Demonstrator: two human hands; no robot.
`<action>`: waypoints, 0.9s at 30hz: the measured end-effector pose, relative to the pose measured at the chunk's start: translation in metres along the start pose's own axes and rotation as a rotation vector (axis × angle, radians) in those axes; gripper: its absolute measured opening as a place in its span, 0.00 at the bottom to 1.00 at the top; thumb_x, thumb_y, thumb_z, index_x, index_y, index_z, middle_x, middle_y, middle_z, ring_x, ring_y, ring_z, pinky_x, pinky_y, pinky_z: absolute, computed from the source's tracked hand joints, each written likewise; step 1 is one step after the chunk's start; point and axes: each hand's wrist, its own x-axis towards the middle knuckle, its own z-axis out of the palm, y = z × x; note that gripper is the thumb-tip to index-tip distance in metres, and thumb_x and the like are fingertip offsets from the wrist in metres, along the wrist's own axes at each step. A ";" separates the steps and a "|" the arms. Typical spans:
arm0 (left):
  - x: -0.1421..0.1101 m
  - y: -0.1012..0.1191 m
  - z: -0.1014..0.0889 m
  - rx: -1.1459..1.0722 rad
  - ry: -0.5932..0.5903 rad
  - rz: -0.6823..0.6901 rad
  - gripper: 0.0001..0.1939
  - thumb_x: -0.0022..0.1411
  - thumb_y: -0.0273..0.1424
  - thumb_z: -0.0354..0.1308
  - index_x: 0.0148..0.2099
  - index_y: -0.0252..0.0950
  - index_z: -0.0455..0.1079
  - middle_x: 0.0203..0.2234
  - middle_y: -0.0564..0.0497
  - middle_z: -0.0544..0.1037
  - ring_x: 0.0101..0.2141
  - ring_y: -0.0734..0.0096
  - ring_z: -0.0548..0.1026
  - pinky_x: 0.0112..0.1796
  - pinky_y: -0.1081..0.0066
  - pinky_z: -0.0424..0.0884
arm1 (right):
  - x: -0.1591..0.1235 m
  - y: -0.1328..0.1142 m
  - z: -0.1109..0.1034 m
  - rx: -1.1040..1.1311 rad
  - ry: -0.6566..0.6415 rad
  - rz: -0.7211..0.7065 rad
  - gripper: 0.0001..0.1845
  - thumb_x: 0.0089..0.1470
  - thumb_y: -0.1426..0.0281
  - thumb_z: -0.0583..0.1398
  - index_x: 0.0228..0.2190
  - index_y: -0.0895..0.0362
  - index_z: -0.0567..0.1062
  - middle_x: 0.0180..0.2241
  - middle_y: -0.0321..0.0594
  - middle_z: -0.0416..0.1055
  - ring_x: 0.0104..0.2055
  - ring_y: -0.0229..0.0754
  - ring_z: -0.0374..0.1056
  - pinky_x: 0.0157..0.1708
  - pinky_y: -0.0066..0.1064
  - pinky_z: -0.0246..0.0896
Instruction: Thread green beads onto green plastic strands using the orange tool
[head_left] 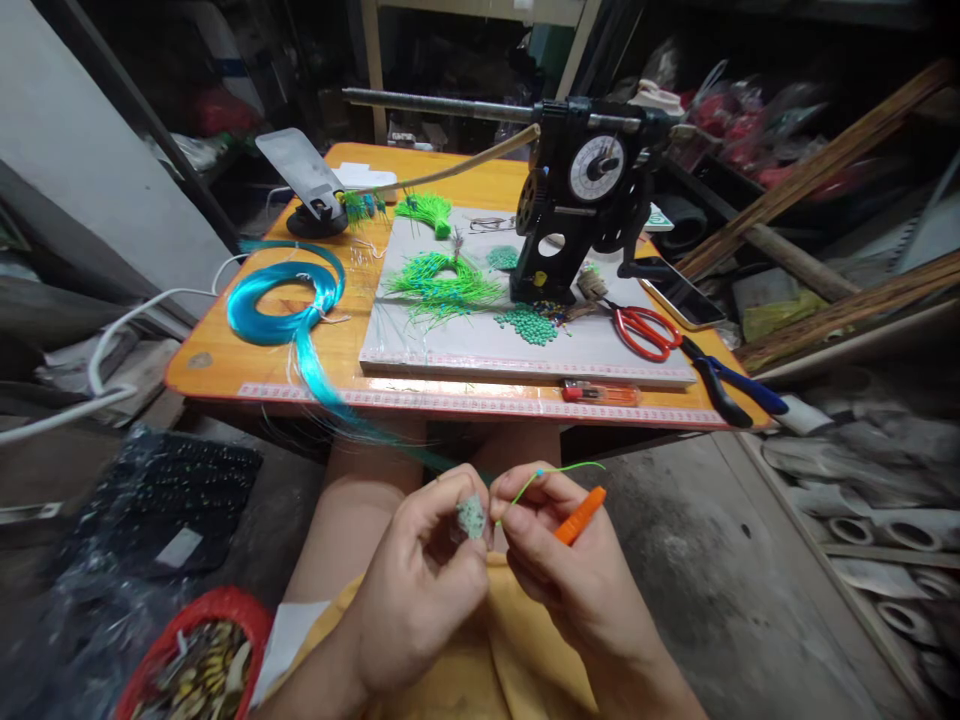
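Note:
My left hand [420, 580] is closed in a pinch on a small pale green beaded piece [472, 517], held over my lap. My right hand [555, 560] is closed too; it grips an orange tool [579, 516] and pinches a thin green strand [559, 470] that arcs up and to the right. The two hands almost touch at the fingertips. On the low orange table [225, 365] beyond lie a white board [480, 345], green fringe bundles [442, 285], a heap of green beads [529, 322] and a coil of turquoise fibre [289, 300] that trails off the front edge towards my hands.
A black hand-crank winder with a dial [581, 190] stands on the board. Red scissors [645, 330], blue pliers [731, 380], a phone [679, 292] and a lighter [600, 392] lie on the right. A red basket [199, 660] sits at lower left, clutter at both sides.

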 end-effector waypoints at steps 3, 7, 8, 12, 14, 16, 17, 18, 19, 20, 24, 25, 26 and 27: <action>0.000 -0.001 -0.001 -0.008 -0.005 0.002 0.10 0.62 0.30 0.55 0.30 0.38 0.58 0.26 0.55 0.61 0.26 0.74 0.58 0.26 0.72 0.56 | 0.000 0.001 0.000 0.006 0.006 -0.006 0.09 0.55 0.66 0.68 0.35 0.55 0.76 0.24 0.33 0.72 0.14 0.21 0.44 0.12 0.15 0.39; 0.000 -0.003 -0.001 -0.026 -0.007 0.014 0.09 0.62 0.30 0.55 0.30 0.37 0.59 0.26 0.55 0.62 0.25 0.75 0.58 0.26 0.72 0.56 | 0.000 0.003 0.001 0.061 0.012 0.005 0.08 0.54 0.66 0.69 0.35 0.55 0.76 0.22 0.30 0.68 0.13 0.21 0.41 0.10 0.15 0.37; 0.001 -0.003 0.000 -0.027 -0.006 0.014 0.09 0.63 0.29 0.55 0.30 0.37 0.59 0.26 0.55 0.62 0.25 0.75 0.58 0.26 0.72 0.56 | 0.001 0.004 0.001 0.077 0.011 0.011 0.08 0.54 0.67 0.69 0.35 0.55 0.76 0.20 0.28 0.66 0.13 0.21 0.40 0.10 0.15 0.36; 0.000 -0.002 0.000 -0.022 -0.006 0.022 0.09 0.62 0.29 0.55 0.30 0.37 0.59 0.26 0.55 0.62 0.25 0.76 0.58 0.26 0.72 0.56 | 0.001 0.004 0.000 0.092 0.007 0.016 0.08 0.55 0.67 0.68 0.35 0.54 0.76 0.20 0.27 0.65 0.13 0.21 0.40 0.10 0.15 0.36; -0.001 -0.002 0.000 -0.022 -0.007 0.023 0.09 0.62 0.29 0.55 0.30 0.37 0.59 0.26 0.55 0.62 0.25 0.75 0.58 0.26 0.72 0.56 | 0.001 0.003 0.000 0.084 0.006 0.011 0.07 0.55 0.67 0.68 0.35 0.54 0.76 0.22 0.29 0.67 0.13 0.21 0.41 0.10 0.15 0.37; -0.001 -0.002 0.000 -0.017 -0.009 0.019 0.09 0.62 0.28 0.55 0.30 0.37 0.59 0.26 0.55 0.62 0.25 0.75 0.58 0.27 0.72 0.56 | 0.000 0.003 0.000 0.077 0.001 0.008 0.07 0.55 0.67 0.68 0.35 0.55 0.76 0.23 0.31 0.69 0.13 0.21 0.42 0.10 0.15 0.37; -0.001 -0.002 0.000 -0.015 -0.010 0.018 0.08 0.63 0.28 0.54 0.30 0.37 0.59 0.26 0.55 0.63 0.26 0.75 0.58 0.27 0.73 0.56 | 0.000 0.003 0.000 0.074 0.000 0.006 0.07 0.55 0.67 0.68 0.35 0.55 0.76 0.23 0.31 0.70 0.13 0.21 0.42 0.10 0.15 0.37; -0.001 -0.002 0.000 -0.016 -0.009 0.019 0.08 0.63 0.28 0.54 0.31 0.37 0.60 0.27 0.55 0.63 0.25 0.75 0.58 0.26 0.73 0.56 | 0.000 0.003 0.001 0.071 -0.002 0.004 0.07 0.56 0.67 0.68 0.35 0.55 0.76 0.24 0.31 0.70 0.13 0.21 0.42 0.10 0.15 0.37; 0.000 -0.002 0.000 -0.017 -0.006 0.019 0.08 0.63 0.28 0.54 0.31 0.37 0.60 0.27 0.55 0.63 0.25 0.75 0.58 0.26 0.73 0.56 | -0.001 0.002 0.001 0.069 -0.002 0.002 0.07 0.56 0.67 0.68 0.35 0.55 0.76 0.24 0.31 0.70 0.13 0.21 0.42 0.11 0.15 0.38; 0.000 -0.002 0.000 -0.020 -0.004 0.021 0.08 0.63 0.28 0.54 0.31 0.37 0.60 0.27 0.55 0.63 0.25 0.76 0.58 0.26 0.73 0.56 | -0.001 0.002 0.001 0.068 -0.003 0.002 0.07 0.56 0.68 0.68 0.35 0.55 0.76 0.24 0.31 0.70 0.13 0.21 0.42 0.11 0.15 0.38; 0.000 -0.002 0.000 -0.026 -0.003 0.026 0.08 0.62 0.28 0.54 0.31 0.37 0.60 0.27 0.55 0.63 0.25 0.76 0.58 0.26 0.73 0.56 | -0.001 0.002 0.001 0.075 -0.011 0.002 0.07 0.56 0.68 0.68 0.35 0.55 0.76 0.25 0.31 0.70 0.13 0.20 0.42 0.11 0.14 0.38; 0.000 -0.002 0.000 -0.027 -0.003 0.028 0.08 0.62 0.28 0.54 0.31 0.37 0.60 0.27 0.55 0.63 0.25 0.76 0.58 0.26 0.73 0.56 | -0.001 0.002 0.001 0.079 -0.012 0.002 0.07 0.56 0.68 0.68 0.35 0.55 0.76 0.25 0.31 0.70 0.13 0.20 0.42 0.11 0.14 0.38; 0.000 -0.002 0.000 -0.028 -0.001 0.029 0.07 0.62 0.28 0.54 0.31 0.37 0.60 0.27 0.55 0.63 0.25 0.76 0.58 0.26 0.73 0.56 | 0.000 0.002 0.002 0.084 -0.013 0.004 0.07 0.56 0.68 0.68 0.35 0.55 0.76 0.24 0.31 0.70 0.13 0.20 0.42 0.11 0.14 0.38; 0.000 -0.003 0.000 -0.027 0.000 0.030 0.08 0.62 0.28 0.55 0.31 0.37 0.60 0.26 0.55 0.63 0.25 0.76 0.58 0.26 0.73 0.56 | 0.000 0.002 0.002 0.088 -0.013 0.007 0.07 0.56 0.68 0.68 0.35 0.54 0.76 0.24 0.31 0.69 0.13 0.20 0.42 0.10 0.14 0.37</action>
